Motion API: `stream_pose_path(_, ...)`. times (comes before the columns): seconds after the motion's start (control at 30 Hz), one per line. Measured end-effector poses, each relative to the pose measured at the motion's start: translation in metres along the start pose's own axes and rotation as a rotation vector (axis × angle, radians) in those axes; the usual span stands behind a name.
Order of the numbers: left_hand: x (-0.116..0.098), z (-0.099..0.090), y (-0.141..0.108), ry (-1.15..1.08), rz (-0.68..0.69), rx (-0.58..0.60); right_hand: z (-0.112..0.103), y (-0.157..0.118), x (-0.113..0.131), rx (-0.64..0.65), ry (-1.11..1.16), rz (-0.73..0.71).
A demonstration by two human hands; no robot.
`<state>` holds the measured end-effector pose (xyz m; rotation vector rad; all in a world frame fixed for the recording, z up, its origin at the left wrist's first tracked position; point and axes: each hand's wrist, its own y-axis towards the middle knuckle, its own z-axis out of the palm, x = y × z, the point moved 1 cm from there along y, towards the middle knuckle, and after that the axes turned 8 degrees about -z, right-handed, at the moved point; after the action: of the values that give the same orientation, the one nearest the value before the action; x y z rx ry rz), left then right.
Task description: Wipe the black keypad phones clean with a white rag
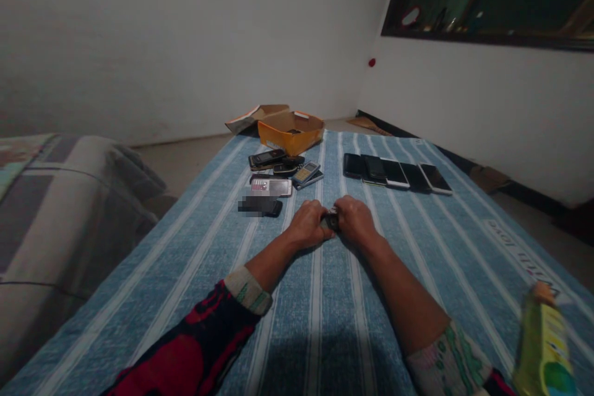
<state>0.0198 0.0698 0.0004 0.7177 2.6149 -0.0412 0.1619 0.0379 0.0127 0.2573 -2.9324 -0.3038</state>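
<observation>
Between my two hands, over the middle of the striped cloth, is a small dark and silver mobile phone (pixel 330 219), largely covered by fingers. My left hand (pixel 308 224) is closed on its left side. On the right side, my right hand (pixel 355 220) grips it with bent fingers. Left of my hands lie a dark phone (pixel 273 208), partly blurred out, and a silver keypad phone (pixel 271 187). Behind these, several older phones are piled loosely, among them a grey-blue keypad phone (pixel 306 172). Several flat touchscreen phones, including a white-framed one (pixel 435 178), form an overlapping row beyond my right hand.
An orange cardboard box (pixel 290 136) stands at the far end, its lid (pixel 257 116) behind it. A bottle of yellow-green liquid (pixel 544 346) is at the near right. The blue striped cloth (pixel 204 297) covers the table. A cloth-draped piece of furniture (pixel 69 216) is at left.
</observation>
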Motion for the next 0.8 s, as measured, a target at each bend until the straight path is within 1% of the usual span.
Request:
stream_pose_path(0.13, 0.000, -0.002, 0.000, -0.001, 0.009, 0.004, -0.012, -0.005, -0.026, -0.104, 0.166, 0.019)
stream_pose_path(0.2, 0.001, -0.004, 0.000, -0.007, 0.022, 0.012, -0.019, -0.010, -0.033, -0.066, 0.251, -0.023)
stream_pose_path(0.27, 0.001, -0.005, -0.001, -0.021, 0.036, 0.019, -0.023, -0.013, -0.032, 0.027, 0.296, -0.079)
stream_pose_path(0.33, 0.002, -0.006, -0.001, -0.035, 0.052, 0.025, -0.025, -0.015, -0.024, 0.122, 0.254, -0.119)
stream_pose_path(0.4, 0.002, -0.006, -0.002, -0.042, 0.058, 0.030, -0.024, -0.015, -0.014, 0.189, 0.136, -0.132)
stream_pose_path(0.5, 0.001, -0.006, -0.002, -0.046, 0.047, 0.033, -0.021, -0.014, 0.000, 0.229, -0.047, -0.117)
stream_pose_path(0.63, 0.001, -0.004, 0.000, -0.058, 0.050, 0.041, -0.015, -0.007, 0.007, 0.215, -0.125, -0.108)
stream_pose_path(0.8, 0.002, -0.001, 0.001, -0.061, 0.045, 0.025, -0.013, -0.004, 0.008, 0.140, -0.138, -0.057)
